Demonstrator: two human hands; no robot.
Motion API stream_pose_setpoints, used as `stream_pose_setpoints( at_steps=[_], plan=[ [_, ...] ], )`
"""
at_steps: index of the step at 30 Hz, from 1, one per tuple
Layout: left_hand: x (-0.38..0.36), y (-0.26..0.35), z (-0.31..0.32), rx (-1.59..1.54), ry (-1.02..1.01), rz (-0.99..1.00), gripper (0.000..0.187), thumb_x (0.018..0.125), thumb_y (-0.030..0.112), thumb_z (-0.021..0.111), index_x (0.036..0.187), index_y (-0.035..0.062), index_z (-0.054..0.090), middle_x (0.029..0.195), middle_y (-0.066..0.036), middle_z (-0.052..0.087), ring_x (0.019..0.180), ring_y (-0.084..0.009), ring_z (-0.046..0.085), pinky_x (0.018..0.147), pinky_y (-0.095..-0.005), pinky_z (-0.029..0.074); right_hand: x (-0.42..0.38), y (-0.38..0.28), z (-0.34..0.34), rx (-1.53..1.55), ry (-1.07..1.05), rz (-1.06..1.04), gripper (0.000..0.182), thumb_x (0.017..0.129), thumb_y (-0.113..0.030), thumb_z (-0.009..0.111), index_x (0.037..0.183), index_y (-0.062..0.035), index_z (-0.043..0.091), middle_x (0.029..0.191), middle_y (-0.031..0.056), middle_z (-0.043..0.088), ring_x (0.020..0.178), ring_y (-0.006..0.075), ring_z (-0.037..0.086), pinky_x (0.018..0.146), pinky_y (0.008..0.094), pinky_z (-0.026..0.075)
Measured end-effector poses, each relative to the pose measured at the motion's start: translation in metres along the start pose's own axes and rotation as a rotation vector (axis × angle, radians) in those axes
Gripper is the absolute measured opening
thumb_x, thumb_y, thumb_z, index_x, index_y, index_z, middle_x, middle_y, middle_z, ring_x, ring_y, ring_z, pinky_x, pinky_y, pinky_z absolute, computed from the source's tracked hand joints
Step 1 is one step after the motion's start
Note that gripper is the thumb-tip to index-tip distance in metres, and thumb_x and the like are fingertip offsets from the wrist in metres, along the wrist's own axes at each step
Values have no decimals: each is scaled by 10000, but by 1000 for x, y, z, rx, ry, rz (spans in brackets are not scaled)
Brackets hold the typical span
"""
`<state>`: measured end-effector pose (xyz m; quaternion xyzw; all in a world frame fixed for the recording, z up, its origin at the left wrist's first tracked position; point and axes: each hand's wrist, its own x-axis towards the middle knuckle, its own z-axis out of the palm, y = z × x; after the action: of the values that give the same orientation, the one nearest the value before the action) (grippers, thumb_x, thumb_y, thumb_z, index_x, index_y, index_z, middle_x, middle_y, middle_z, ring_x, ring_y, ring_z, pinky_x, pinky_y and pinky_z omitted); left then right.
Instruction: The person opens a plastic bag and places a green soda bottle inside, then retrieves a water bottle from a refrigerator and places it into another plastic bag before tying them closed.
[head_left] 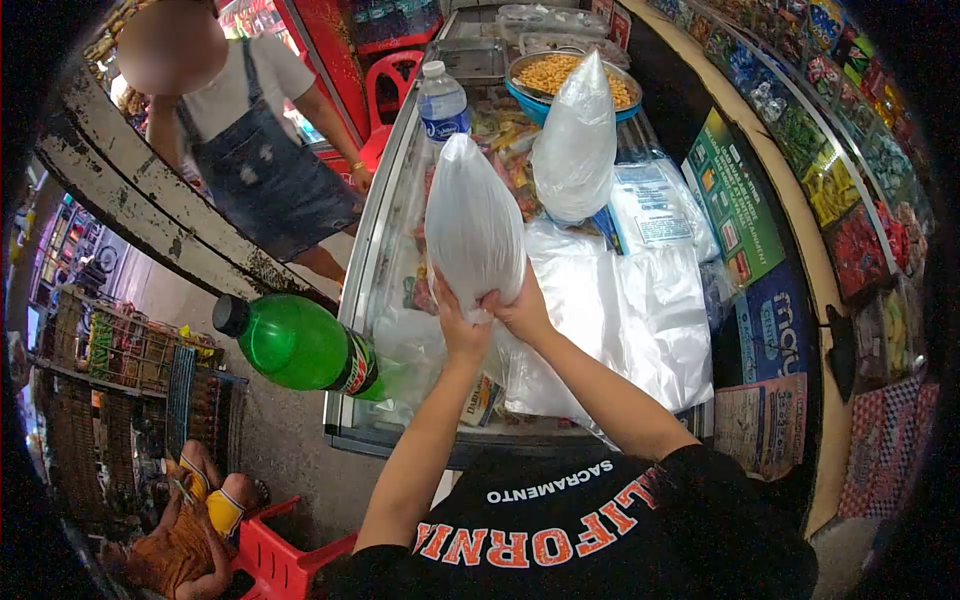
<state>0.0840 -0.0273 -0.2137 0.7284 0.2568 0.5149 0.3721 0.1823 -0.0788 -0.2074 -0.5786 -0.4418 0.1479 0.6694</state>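
A full, whitish plastic bag (474, 220) with a pointed top is upright between my hands above the glass counter. My left hand (459, 318) is closed round its lower left side. My right hand (520, 303) grips its lower right, thumb pressed into the plastic. What fills the bag cannot be made out. Behind it to the right, a second pointed plastic bag (577, 140) stands upright. Flat clear plastic bags (630, 320) lie spread beside my right forearm. Left of my left forearm is a large green soda bottle (300, 342) with a black cap.
A water bottle (443, 105) and a bowl of brown nuts or beans (530, 75) are farther back on the counter (365, 235). Snack packs (835, 190) hang along the right. One person (265, 150) stands across the counter; another person (185, 520) sits by a red chair (275, 555).
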Motion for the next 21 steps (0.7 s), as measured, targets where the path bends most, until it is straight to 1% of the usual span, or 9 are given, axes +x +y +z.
stream_pose_setpoints(
  at_steps=[5,7,9,11,13,15,16,17,21],
  plan=[
    [-30,3,-20,59,-123,-193,547,827,242,465,1270,21,233,1273,-186,263,1163,-322,282,943,-393,245,-30,7,-25,-252,-195,176,836,603,-279,706,1251,-5,256,1223,197,351,1107,334,364,924,351,291],
    [-33,37,-39,259,-68,-66,407,877,279,340,1182,18,403,1078,-147,409,1057,-275,361,930,-342,245,-41,-7,-41,-357,-144,129,810,615,-272,700,1249,-15,265,1222,186,357,1091,315,386,911,350,307],
    [-27,82,-58,158,-100,-141,415,881,322,301,1126,30,467,968,-116,392,974,-241,366,910,-323,249,-42,-46,-49,-464,-95,91,784,628,-265,694,1246,-26,275,1220,175,363,1076,296,407,898,348,323],
    [-22,120,-71,62,-133,-227,457,884,365,262,1069,43,530,858,-85,374,891,-208,371,890,-303,253,-39,-108,-51,19,-46,356,729,647,-253,684,1239,-57,306,1228,139,368,1050,240,437,865,341,353],
    [-10,147,-76,-89,-262,-100,486,883,392,235,1004,70,578,798,-56,282,788,-181,328,843,-302,265,-40,-134,-52,264,-139,340,694,660,-237,678,1238,-88,324,1228,105,375,1042,193,443,839,341,373],
    [-3,169,-74,-5,-318,-61,501,878,418,215,1069,90,542,862,-69,287,850,-189,323,854,-319,256,-46,-153,-53,365,-529,206,668,667,-217,677,1229,-84,343,1211,84,398,1016,179,460,820,336,387],
    [-1,178,-69,-49,-317,-59,497,872,427,228,1103,94,515,883,-74,294,874,-194,317,860,-320,251,-48,-165,-51,226,-566,63,667,666,-201,679,1231,-87,344,1149,66,463,966,160,490,802,305,395],
    [0,182,-66,-94,-316,-59,499,866,436,241,1138,98,489,904,-79,302,897,-198,311,865,-322,246,-51,-176,-45,244,-481,94,516,674,-185,671,1132,-69,464,980,45,561,838,134,531,752,270,403],
    [2,171,-69,-126,-457,-115,475,857,410,303,1171,86,449,1010,-99,294,976,-203,270,887,-322,233,-58,-173,-47,107,-453,122,242,709,-146,632,919,-38,578,766,36,590,682,104,527,667,253,401]
  ],
)
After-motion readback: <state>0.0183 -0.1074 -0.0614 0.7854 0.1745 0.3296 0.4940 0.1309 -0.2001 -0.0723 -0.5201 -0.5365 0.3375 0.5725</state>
